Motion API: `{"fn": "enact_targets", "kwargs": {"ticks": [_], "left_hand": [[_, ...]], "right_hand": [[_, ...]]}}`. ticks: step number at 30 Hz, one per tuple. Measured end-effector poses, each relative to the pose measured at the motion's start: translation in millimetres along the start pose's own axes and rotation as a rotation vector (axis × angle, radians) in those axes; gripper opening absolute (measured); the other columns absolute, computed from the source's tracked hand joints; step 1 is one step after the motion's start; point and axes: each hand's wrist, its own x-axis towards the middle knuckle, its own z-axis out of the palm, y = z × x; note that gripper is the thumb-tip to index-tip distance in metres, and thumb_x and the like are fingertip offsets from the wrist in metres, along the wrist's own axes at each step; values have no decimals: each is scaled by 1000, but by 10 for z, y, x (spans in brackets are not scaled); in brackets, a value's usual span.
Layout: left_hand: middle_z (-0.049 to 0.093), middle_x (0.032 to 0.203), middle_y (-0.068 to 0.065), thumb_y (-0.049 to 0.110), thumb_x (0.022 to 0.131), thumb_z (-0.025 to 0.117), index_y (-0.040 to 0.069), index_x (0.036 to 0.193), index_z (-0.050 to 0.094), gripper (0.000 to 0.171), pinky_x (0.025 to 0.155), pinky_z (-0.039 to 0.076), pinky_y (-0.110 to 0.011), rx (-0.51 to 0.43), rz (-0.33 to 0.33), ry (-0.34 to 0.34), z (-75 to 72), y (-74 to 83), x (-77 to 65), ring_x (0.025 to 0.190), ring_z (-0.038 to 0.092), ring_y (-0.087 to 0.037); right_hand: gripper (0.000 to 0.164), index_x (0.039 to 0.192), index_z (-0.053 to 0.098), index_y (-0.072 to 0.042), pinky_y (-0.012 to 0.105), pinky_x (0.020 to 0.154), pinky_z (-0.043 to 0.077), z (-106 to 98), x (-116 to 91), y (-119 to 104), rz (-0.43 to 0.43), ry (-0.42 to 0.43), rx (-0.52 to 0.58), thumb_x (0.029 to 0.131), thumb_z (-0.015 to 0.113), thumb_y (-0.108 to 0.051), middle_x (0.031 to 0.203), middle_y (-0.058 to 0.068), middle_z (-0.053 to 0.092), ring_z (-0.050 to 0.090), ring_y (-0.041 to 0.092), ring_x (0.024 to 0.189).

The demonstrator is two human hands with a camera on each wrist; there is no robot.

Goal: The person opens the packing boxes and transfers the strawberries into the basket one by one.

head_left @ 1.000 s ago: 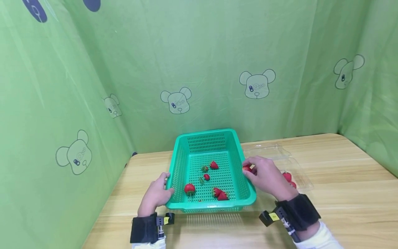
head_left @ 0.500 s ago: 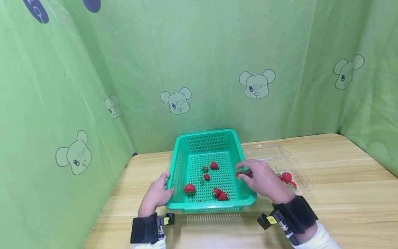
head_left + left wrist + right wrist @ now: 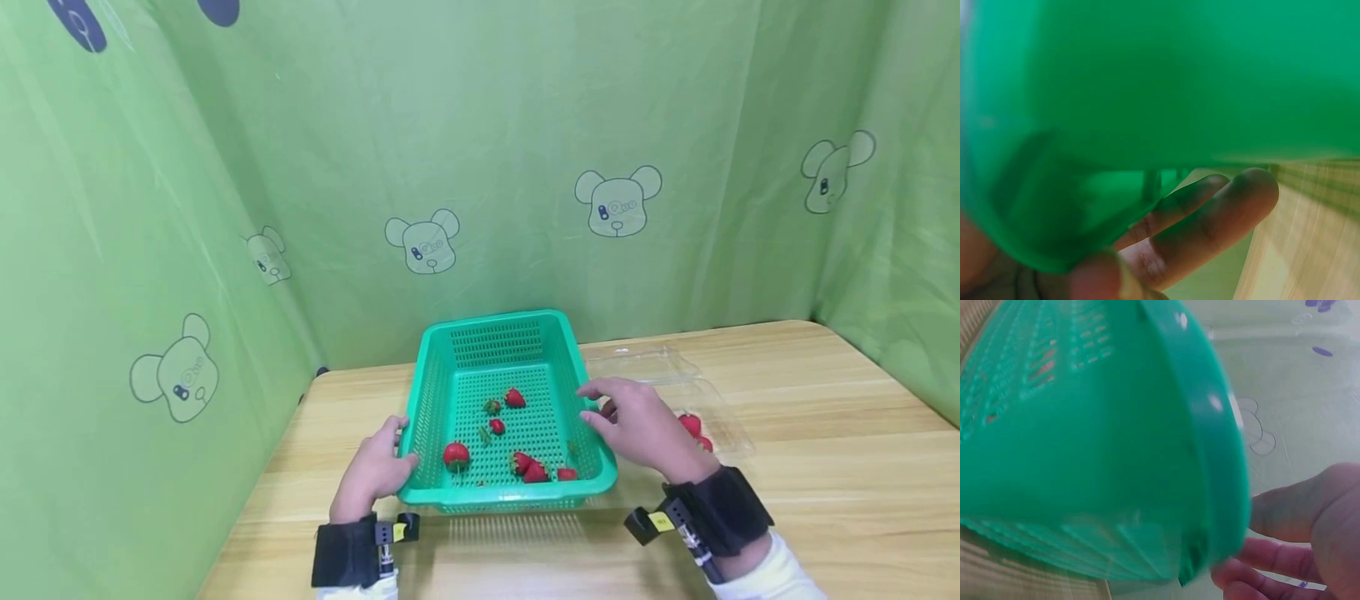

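A green plastic basket (image 3: pixel 510 495) stands tilted on the table, its near side raised, with several strawberries inside. My left hand (image 3: pixel 377 463) grips its near-left rim, thumb on top and fingers outside; the fingers (image 3: pixel 1210 231) reach past the wall in the left wrist view. At the right rim is my right hand (image 3: pixel 633 421), fingers apart and loosely bent, with no strawberry visible in it. The right thumb (image 3: pixel 1288 512) shows close to the rim. A cut-looking red strawberry (image 3: pixel 566 473) lies in the near-right corner, while a larger strawberry (image 3: pixel 455 455) lies near-left.
Partly behind the right hand, a clear plastic clamshell box (image 3: pixel 723 417) lies with its lid open and holds strawberries (image 3: pixel 690 424). The wooden table (image 3: pixel 825 433) extends to the right. Green curtains (image 3: pixel 510 167) enclose the back and sides.
My right hand has dipped in over the basket with a strawberry, let it go, and drawn back to the right rim. That strawberry now lies in the near-right corner. My left hand keeps its grip.
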Motion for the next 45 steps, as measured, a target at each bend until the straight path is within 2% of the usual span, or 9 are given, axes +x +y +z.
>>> {"fn": "enact_targets", "kwargs": {"ticks": [6,15,18,25,29,32,38,42,45], "left_hand": [[55,125,-29,6,87,60,0,136,40,53,83,51,-52,1,-3,-2,-10,18,-8,108,56,-40],[55,126,-29,6,88,59,0,137,40,53,85,50,-54,1,-9,-6,-3,8,-10,110,55,-41],[55,126,-29,6,88,59,0,137,40,53,84,51,-54,-2,-8,-6,-3,10,-10,109,55,-40],[55,126,-29,6,88,59,0,137,40,53,84,51,-54,-6,-11,-5,-9,17,-17,109,55,-41],[55,126,-29,5,88,59,0,137,40,53,83,51,-54,-9,-14,-5,-10,23,-20,109,55,-41],[55,126,-29,5,88,59,-1,137,40,53,84,50,-54,-9,-9,-3,-7,26,-21,109,55,-41],[55,125,-29,5,88,59,0,137,40,53,84,50,-54,-10,-7,-3,-5,28,-25,110,55,-41],[55,125,-29,5,87,59,0,137,40,53,84,50,-54,-8,-7,-4,-7,26,-24,110,55,-41],[55,125,-29,5,87,59,0,137,40,53,85,50,-54,-10,-5,-3,-6,24,-21,110,55,-41]], "right_hand": [[27,111,65,0,37,59,56,-111,8,120,11,37,-3,86,67,-9,100,18,69,65,23,75],[26,108,64,3,48,67,55,-228,-20,377,80,48,-36,85,66,-9,103,25,67,66,33,81],[29,109,63,4,50,70,54,-246,-30,485,125,16,-50,85,66,-11,105,28,66,64,37,86],[38,115,57,9,59,79,47,-270,-59,726,264,-125,-85,86,65,-14,110,36,59,56,48,98],[40,116,56,10,60,79,46,-268,-73,805,329,-183,-81,86,64,-15,112,37,57,55,49,98],[43,119,54,11,57,76,48,-249,-79,853,361,-219,-70,86,64,-15,113,37,56,57,44,93],[46,120,52,14,56,77,50,-172,-89,943,376,-298,-64,85,63,-14,110,37,59,60,40,91],[44,117,55,14,55,77,50,-123,-88,979,347,-308,-71,83,65,-12,107,33,63,61,38,89],[41,114,59,12,53,75,51,-102,-84,993,330,-301,-71,81,67,-11,103,29,65,61,31,83]]}}
